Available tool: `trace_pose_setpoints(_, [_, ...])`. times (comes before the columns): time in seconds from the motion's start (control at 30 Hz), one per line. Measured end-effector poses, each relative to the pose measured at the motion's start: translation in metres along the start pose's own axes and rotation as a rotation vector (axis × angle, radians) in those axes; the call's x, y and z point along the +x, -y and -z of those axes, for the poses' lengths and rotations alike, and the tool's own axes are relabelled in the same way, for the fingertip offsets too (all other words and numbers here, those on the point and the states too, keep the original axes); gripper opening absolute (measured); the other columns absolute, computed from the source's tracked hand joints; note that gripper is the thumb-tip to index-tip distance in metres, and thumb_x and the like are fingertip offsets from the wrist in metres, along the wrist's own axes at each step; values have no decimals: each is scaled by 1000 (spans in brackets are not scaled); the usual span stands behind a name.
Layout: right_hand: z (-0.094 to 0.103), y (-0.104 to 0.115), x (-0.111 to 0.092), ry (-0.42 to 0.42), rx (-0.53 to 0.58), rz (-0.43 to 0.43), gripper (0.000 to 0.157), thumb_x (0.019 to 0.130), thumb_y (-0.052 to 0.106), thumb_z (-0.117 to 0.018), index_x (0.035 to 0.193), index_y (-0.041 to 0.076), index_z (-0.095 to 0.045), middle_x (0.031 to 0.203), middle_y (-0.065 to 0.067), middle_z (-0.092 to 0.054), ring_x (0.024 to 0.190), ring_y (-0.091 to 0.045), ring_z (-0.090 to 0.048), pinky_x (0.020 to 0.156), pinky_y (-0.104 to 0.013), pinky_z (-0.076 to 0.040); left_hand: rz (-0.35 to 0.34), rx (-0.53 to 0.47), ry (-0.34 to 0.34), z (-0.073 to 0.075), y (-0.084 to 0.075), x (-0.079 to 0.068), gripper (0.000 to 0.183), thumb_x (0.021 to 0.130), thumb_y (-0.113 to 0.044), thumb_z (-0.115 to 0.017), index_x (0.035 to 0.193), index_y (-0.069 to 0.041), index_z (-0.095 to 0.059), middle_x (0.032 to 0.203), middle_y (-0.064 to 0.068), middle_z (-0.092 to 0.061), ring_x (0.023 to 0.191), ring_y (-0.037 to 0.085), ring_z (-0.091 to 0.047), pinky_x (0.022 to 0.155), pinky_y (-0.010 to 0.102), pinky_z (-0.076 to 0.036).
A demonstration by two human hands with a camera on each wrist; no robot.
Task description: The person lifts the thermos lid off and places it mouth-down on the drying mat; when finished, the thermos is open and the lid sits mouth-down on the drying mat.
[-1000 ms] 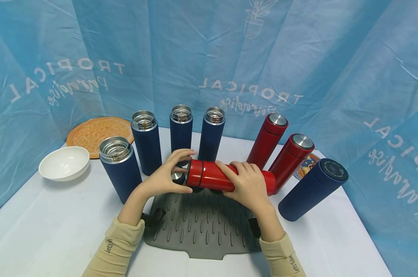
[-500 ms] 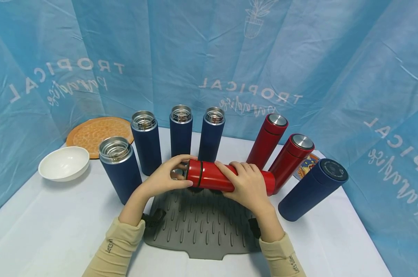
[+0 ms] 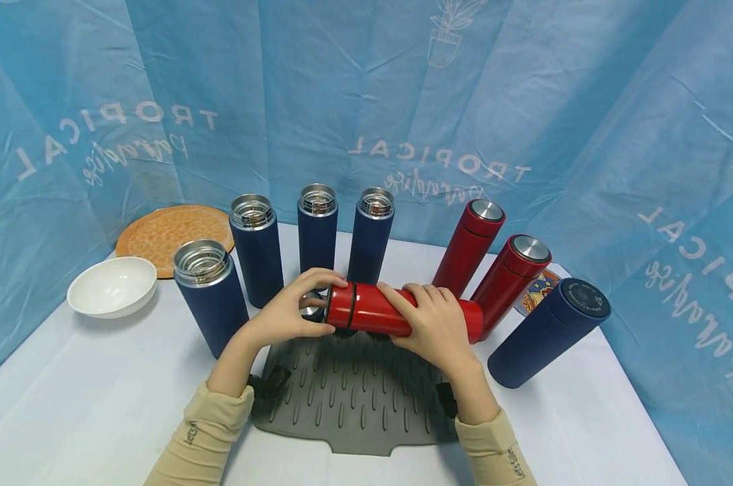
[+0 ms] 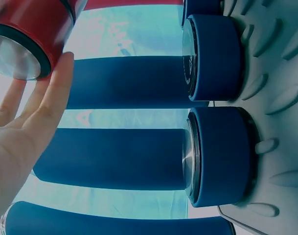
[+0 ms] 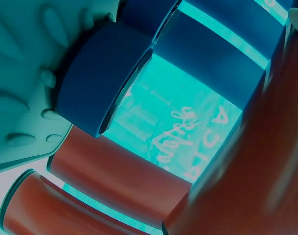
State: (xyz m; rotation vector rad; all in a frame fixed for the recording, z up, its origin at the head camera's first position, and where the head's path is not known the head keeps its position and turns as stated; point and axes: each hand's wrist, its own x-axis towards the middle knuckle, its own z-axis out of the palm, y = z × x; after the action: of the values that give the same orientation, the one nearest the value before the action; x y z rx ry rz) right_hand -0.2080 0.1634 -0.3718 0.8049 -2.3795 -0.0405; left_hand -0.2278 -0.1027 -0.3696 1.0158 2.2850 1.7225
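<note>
**Red flask (image 3: 372, 312) held lengthwise abv grey mat (image 3: 348, 398)**

Red flask is held roughly level, off the table, cap end twd L hand (image 3: 287, 312), base end twd R hand (image 3: 436, 329). Flask body is gripped firmly by R hand, fingers wrapped over it. Cap end is touched by L hand: fingers are arched abt the rim, one fingertip laid on cap's upper edge, thumb set nr lower edge. Whether the cap is being squeezed by L hand can't be told. Dark ring is seen btwn cap & body; cap is seated on flask.

Blue caps (image 4: 217, 156) are stood on the mat, just below/behind held flask; in head view they're mostly hidden, in L wrist view two are seen whole, w/ part of another.

Four uncapped blue flasks (image 3: 258, 260) are stood upright, steel necks exposed, in an arc from L to centre. To R, two upright red flasks (image 3: 470, 246) are topped w/ steel-faced caps, & a capped blue flask (image 3: 543, 341) is placed nearer the person. Patterned plate (image 3: 538, 291) is partly hidden behind these.

At far L, white bowl (image 3: 114, 287) is set nr a round orange tray (image 3: 166, 236), which is partly covered by a blue flask. White table (image 3: 99, 391) is backed by a blue curtain (image 3: 318, 81) printed w/ mirrored lettering.
</note>
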Motion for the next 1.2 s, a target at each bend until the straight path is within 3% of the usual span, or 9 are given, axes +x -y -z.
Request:
trace_pose_setpoints(0.33, [0,0,1,-28,5,5,88,57,40,-83,135,28,-45,104,-9,-62,89,-27,-60,81,-43,-47,95,14,-47,1,-3,0,57,80,-12,-70,132,-11,-46,127,14,-47,104,31,-53,74,32,-53])
trace_pose_setpoints(0.53, [0,1,1,-40,5,10,87,57,40,-83,135,28,-45,104,-10,-62,89,-28,-60,81,-43,-47,187,29,-55,-1,-3,2,49,89,-25,-60,132,-8,-44,117,19,-54,84,24,-61,64,34,-54])
trace_pose_setpoints(0.63, [1,1,1,-31,6,2,89,56,42,-84,135,28,-45,105,-10,-62,90,-28,-60,82,-44,-47,219,23,-44,-1,-3,1,55,91,-34,-56,137,-11,-38,123,20,-50,86,27,-61,67,37,-54])
trace_pose_setpoints(0.7, [1,0,1,-23,3,-4,90,55,43,-84,135,29,-45,105,-10,-62,91,-28,-60,82,-44,-47,198,9,-35,-2,-3,1,65,87,-33,-63,142,-15,-31,134,17,-41,101,31,-58,74,40,-54])
trace_pose_setpoints(0.83, [1,-1,0,-13,-3,-8,90,55,44,-84,135,29,-45,105,-10,-62,90,-28,-60,82,-44,-47,45,-12,0,-1,-2,0,88,74,-16,-78,144,-16,-25,149,9,-18,128,34,-36,90,47,-47])
trace_pose_setpoints(0.93, [1,-2,0,-15,-3,-6,90,56,43,-84,135,28,-45,105,-10,-62,90,-28,-60,82,-44,-47,-33,-3,11,-1,-2,0,80,70,-2,-78,138,-12,-36,147,7,-23,130,32,-32,93,48,-43])
trace_pose_setpoints(1.07, [1,-2,0,-23,0,-3,89,56,42,-84,135,28,-45,105,-10,-62,90,-29,-60,82,-44,-47,-31,-7,-5,0,-2,0,64,72,4,-73,129,-10,-47,140,11,-34,125,32,-39,90,45,-46])
trace_pose_setpoints(1.2, [1,-1,0,-22,9,-2,89,57,42,-84,135,28,-45,105,-10,-62,90,-29,-60,82,-44,-47,5,-22,-23,1,-3,-1,61,75,-1,-72,130,-9,-47,134,13,-41,116,33,-47,83,38,-51])
